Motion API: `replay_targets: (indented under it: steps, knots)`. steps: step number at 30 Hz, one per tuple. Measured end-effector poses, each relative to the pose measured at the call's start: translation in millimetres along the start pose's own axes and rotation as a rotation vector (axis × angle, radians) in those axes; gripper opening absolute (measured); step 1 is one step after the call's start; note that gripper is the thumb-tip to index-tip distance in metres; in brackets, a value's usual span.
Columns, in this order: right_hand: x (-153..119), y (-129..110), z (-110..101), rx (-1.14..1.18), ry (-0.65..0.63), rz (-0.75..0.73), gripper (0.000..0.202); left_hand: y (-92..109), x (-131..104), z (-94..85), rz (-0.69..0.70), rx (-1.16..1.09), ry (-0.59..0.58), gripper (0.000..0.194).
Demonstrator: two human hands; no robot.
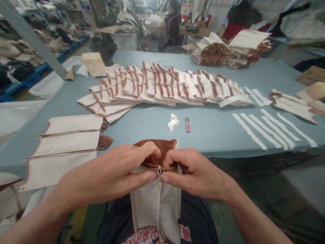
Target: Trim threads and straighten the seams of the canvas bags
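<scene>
A cream fabric pouch (146,203) with a brown lining hangs upright in front of me, its mouth held apart. My left hand (132,162) grips the near rim, thumb outside and fingers curled inside. Close beside it, my right hand (189,169) pinches the same rim in the same way. Between the two thumbs the edge folds into a small loop at the middle seam. Both hands are closed on the cloth; some fingertips are hidden inside the pouch. Beyond them on the table lie pink-handled thread snips (188,124) and a crumpled white scrap (173,122).
A long overlapping row of cream pouches (152,84) crosses the blue table (142,127). Flat pouches with brown cords (73,137) lie left, white strips (264,130) right. Stacked pieces (246,47) stand at the back. A metal post (38,40) rises at the left edge.
</scene>
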State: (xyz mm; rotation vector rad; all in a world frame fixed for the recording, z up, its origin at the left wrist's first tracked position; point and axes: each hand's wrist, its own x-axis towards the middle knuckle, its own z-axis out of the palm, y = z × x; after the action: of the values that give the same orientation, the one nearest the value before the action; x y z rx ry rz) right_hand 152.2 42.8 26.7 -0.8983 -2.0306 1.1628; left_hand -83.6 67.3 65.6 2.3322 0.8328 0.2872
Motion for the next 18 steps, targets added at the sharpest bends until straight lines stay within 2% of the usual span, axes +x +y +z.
replay_targets:
  steps: [3, 7, 11, 18]
  knots:
    - [2.3, 1.0, -0.7, 0.116, -0.021, 0.035, 0.026, 4.6, -0.1, -1.4, 0.012, -0.033, -0.090, 0.005]
    - [3.6, -0.8, -0.4, 0.198, -0.050, 0.078, 0.030, 10.9, 0.9, -6.4, 0.033, -0.014, -0.098, 0.013]
    - [2.6, -2.3, -1.0, 0.194, -0.079, 0.114, 0.022, 11.8, 2.4, -10.0, 0.041, -0.018, -0.111, 0.018]
    - [3.4, -3.6, 3.9, -0.033, 0.084, 0.069, 0.011, 12.9, 7.3, -1.3, 0.032, 0.093, -0.041, 0.024]
